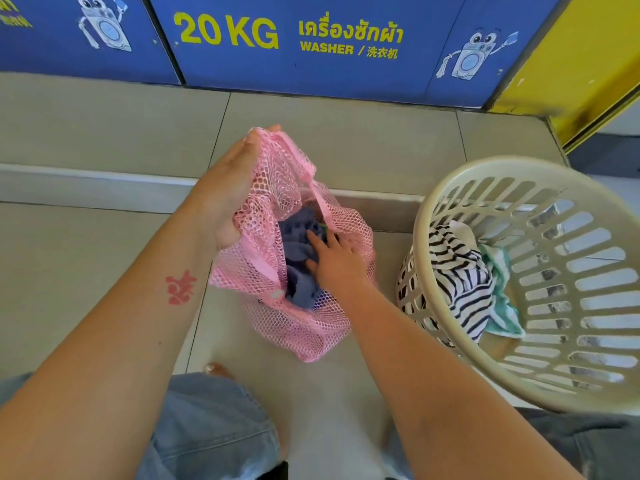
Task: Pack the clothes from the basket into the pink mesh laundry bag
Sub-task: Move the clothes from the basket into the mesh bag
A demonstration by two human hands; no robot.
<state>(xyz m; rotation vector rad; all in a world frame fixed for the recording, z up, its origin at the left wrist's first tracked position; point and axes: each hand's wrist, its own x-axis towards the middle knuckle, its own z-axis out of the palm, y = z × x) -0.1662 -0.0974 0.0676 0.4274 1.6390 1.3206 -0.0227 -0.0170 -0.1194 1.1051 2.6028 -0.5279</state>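
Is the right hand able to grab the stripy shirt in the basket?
Probably yes: the striped shirt lies on top in the open basket beside the right hand, with nothing covering it.

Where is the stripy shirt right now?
The stripy shirt is in the basket on the right, draped over its near rim beside a green cloth, just right of the pink bag.

The pink mesh laundry bag [273, 268] stands open left of the cream slatted basket [554, 271], blue clothing [298, 258] bunched inside it, while striped [460, 271] and mint garments [502, 299] lie in the tilted basket.
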